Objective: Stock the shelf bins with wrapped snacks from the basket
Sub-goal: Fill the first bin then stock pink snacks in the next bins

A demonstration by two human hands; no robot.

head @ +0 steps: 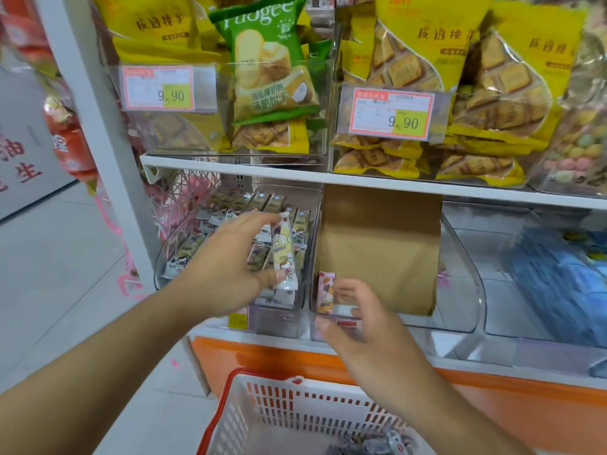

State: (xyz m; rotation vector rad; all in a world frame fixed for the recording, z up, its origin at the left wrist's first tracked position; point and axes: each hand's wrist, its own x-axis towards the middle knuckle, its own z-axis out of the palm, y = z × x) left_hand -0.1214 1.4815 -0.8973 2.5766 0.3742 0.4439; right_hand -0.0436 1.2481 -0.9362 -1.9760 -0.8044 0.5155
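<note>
Left hand (226, 274) pinching yellow-white wrapped snack bar (284, 257) upright over clear plastic left bin (305, 318), already pretty packed. Right hand (358, 326) fingers loosely curled by pink wrapped snack (326, 292) at middle bin (460, 326) front, grip unclear. Risk imo: bar slides off crowded rows, tips over bin lip. Red-handled white basket (262, 412) below.

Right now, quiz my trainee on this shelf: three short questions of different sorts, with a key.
1. True or false: the left hand holds a yellow-white snack bar over the left clear bin.
2. Which bin does the pink snack by the right hand stand in? A) left B) middle
3. Fill in: the cardboard sheet stands in the ___ bin.

Key: 1 true; 2 B; 3 middle.
</note>
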